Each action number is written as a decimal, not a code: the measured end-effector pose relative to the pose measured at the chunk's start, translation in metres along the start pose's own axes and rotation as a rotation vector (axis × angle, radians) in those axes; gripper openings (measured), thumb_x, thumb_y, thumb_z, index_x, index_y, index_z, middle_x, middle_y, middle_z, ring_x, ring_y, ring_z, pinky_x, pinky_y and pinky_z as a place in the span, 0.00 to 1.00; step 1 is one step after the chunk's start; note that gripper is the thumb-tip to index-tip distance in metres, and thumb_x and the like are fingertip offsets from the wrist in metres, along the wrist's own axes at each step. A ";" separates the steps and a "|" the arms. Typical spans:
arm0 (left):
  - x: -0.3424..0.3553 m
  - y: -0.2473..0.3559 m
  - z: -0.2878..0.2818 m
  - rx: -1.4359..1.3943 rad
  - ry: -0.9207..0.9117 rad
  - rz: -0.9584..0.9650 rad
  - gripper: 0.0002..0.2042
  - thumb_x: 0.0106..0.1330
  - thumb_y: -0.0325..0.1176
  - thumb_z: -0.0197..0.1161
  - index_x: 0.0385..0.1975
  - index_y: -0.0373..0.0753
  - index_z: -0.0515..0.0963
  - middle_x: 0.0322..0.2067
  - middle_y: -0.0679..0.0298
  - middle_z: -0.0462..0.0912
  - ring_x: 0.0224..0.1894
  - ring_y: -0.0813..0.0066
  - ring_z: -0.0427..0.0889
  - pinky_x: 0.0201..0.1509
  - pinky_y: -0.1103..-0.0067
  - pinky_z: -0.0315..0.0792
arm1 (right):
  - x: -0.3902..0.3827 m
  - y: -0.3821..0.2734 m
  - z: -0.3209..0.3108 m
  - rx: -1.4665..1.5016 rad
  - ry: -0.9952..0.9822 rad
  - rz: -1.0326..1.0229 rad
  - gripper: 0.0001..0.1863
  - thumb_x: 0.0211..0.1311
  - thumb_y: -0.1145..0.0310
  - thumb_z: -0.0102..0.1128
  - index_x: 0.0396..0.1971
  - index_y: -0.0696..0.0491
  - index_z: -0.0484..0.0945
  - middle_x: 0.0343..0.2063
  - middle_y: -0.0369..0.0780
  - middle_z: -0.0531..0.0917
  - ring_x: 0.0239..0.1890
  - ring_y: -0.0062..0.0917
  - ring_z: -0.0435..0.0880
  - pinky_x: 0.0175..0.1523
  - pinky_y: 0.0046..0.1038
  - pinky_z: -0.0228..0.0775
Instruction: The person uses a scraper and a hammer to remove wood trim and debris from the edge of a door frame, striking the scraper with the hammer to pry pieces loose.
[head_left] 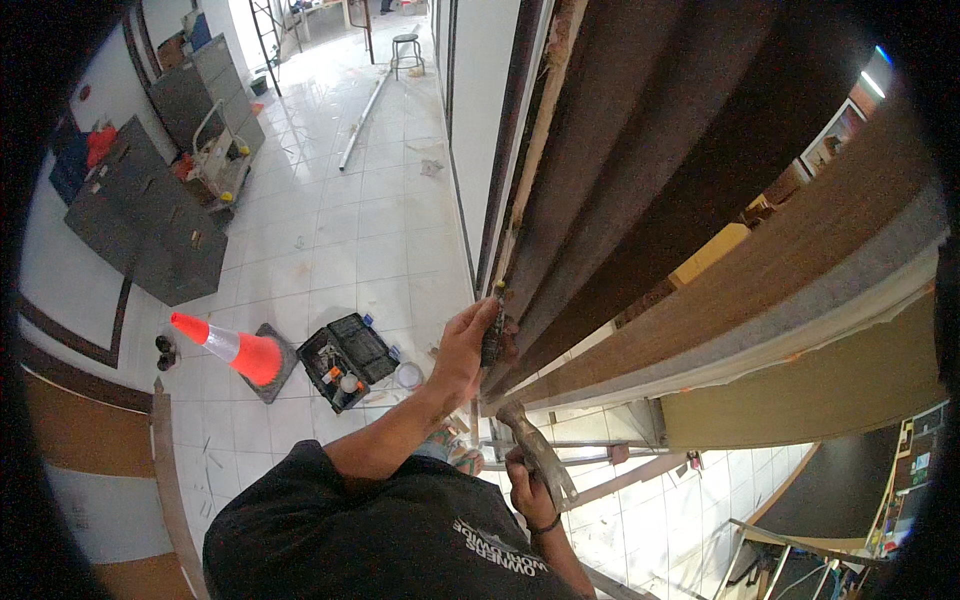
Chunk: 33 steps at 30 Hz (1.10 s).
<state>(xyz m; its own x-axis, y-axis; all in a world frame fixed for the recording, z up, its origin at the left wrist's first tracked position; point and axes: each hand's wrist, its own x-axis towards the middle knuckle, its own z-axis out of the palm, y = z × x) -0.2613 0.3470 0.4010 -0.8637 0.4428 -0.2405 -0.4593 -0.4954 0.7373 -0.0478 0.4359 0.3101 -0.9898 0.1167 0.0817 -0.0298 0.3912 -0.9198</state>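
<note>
My left hand (pixel 468 340) is closed around a tool with a dark handle and a yellow end (pixel 493 335). It holds this tool beside the raw wooden edge (pixel 532 165) of the frame, close to the brown pleated curtain (pixel 620 160). Whether the tool is a chisel or a screwdriver, I cannot make out. Lower and to the right, my right hand (pixel 522 488) grips a claw hammer (pixel 540 455). The worn metal hammer head is apart from the dark-handled tool, and most of its handle is hidden.
An open black toolbox (pixel 345 360) sits on the tiled floor, next to an orange traffic cone (pixel 240 350). Grey cabinets (pixel 150 215) and a trolley (pixel 222 165) line the left wall. Ladder-like metal bars (pixel 600 455) lie below me at right. A stool (pixel 406 50) stands far ahead.
</note>
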 end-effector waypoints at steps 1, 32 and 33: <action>0.003 0.003 0.001 -0.015 -0.015 0.002 0.15 0.66 0.40 0.50 0.42 0.34 0.71 0.24 0.65 0.76 0.20 0.78 0.76 0.22 0.81 0.73 | 0.002 -0.004 0.002 -0.006 0.002 0.010 0.12 0.63 0.67 0.42 0.37 0.61 0.70 0.27 0.37 0.73 0.31 0.20 0.70 0.37 0.23 0.64; 0.009 -0.027 -0.062 0.121 -0.078 -0.193 0.10 0.69 0.37 0.43 0.46 0.42 0.62 0.16 0.71 0.62 0.13 0.87 0.59 0.12 0.88 0.53 | 0.023 -0.030 0.043 -0.005 0.244 0.287 0.13 0.60 0.62 0.48 0.30 0.57 0.73 0.24 0.38 0.75 0.25 0.26 0.72 0.30 0.27 0.63; 0.017 -0.028 -0.058 0.042 -0.109 -0.137 0.10 0.69 0.37 0.43 0.45 0.41 0.62 0.16 0.72 0.62 0.13 0.88 0.59 0.12 0.88 0.54 | 0.024 -0.031 0.045 0.033 0.266 0.217 0.10 0.64 0.66 0.44 0.32 0.58 0.69 0.21 0.33 0.70 0.23 0.16 0.65 0.27 0.20 0.58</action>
<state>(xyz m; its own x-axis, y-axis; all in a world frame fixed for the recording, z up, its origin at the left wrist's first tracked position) -0.2757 0.3249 0.3394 -0.7653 0.5833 -0.2721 -0.5598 -0.3946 0.7286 -0.0764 0.3859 0.3231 -0.9025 0.4299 -0.0245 0.1690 0.3015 -0.9384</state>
